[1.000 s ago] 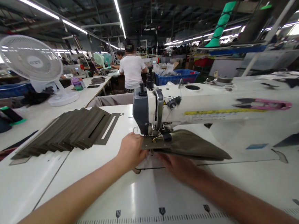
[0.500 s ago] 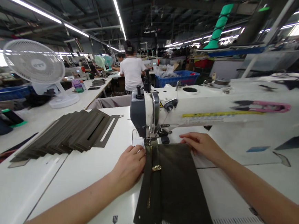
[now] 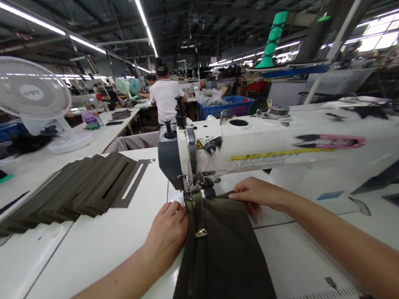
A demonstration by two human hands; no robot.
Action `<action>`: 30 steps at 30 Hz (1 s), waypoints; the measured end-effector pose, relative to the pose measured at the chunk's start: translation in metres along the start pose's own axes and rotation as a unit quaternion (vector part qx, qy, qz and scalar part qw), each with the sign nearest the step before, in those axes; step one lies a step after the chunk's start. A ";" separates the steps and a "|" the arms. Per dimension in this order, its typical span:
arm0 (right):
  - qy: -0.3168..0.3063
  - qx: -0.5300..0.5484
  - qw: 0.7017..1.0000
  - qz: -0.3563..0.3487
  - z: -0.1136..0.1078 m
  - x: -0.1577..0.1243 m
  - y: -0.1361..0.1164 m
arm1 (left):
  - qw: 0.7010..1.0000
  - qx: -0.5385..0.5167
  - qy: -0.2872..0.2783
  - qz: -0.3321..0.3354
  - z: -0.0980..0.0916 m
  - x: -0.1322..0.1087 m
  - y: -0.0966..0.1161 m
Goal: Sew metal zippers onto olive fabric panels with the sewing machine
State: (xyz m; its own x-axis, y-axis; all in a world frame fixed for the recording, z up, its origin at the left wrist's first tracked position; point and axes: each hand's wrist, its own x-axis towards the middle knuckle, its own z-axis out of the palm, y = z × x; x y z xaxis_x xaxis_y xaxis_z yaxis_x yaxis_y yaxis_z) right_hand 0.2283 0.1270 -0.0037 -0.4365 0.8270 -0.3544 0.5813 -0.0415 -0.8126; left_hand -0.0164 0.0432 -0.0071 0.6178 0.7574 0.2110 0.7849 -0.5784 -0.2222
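A dark olive fabric panel lies under the presser foot of a white sewing machine. Along its left side runs a zipper with a gold zipper pull. My left hand rests at the panel's left edge, just beside the presser foot, its fingers curled together and its thumb hidden. At the far right of the panel, my right hand is closed in a pinch on the back edge, which is slightly raised there.
A fanned stack of olive pieces with slots lies on the table to the left. Behind it stands a white fan. Pink-handled thread snips sit on the machine arm. A person in a white shirt is farther back, near a blue crate.
My right hand has gone from fingers laid out near the panel's back corner to pinching and lifting that edge. The view has turned a little to the right.
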 end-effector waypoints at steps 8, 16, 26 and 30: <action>0.193 -0.094 0.973 -0.087 0.014 0.007 0.013 | 1.000 0.025 0.001 -0.004 0.003 0.003 0.002; 0.153 -0.102 0.978 -0.102 0.013 -0.010 0.002 | 1.000 -0.015 0.013 -0.020 0.006 0.001 0.000; 0.287 -0.343 0.879 -0.166 0.022 0.007 -0.008 | 0.995 -0.074 0.046 -0.055 0.004 -0.001 -0.003; 0.303 -0.340 0.839 -0.298 0.069 -0.007 -0.021 | 0.982 -0.124 0.099 -0.101 0.010 -0.005 -0.004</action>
State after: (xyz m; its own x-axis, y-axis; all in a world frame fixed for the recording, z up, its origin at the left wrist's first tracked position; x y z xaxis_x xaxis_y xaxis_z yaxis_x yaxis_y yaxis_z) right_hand 0.1713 0.0835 -0.0162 -0.4784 0.7295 0.4888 0.7313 0.6391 -0.2381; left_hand -0.0233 0.0445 -0.0166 0.4257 0.8049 0.4134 0.8646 -0.4966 0.0766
